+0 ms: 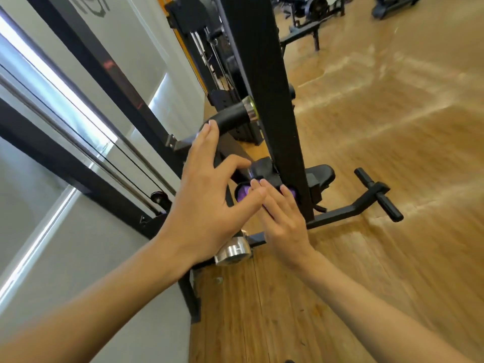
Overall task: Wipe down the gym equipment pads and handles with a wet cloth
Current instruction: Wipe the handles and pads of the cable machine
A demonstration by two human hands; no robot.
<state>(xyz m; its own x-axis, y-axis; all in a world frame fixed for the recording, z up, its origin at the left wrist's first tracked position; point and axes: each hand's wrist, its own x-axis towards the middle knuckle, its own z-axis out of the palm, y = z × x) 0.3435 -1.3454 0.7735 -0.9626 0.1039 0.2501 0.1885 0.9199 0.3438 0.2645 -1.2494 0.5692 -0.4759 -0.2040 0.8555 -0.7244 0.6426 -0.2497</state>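
Your fingers (212,128) are loose and grip nothing: your left hand (207,189) is by the handle (233,117) left of the black post (262,74), your right hand (282,218) touches the purple cloth (242,195) beside that post.

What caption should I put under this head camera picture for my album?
Left hand and right hand reach toward a purple cloth by the black post.

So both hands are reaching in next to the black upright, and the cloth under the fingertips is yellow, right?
Not quite. The cloth is purple, not yellow, as the head view shows. The rest holds: the left hand and right hand both reach in with straight fingers next to the black upright.
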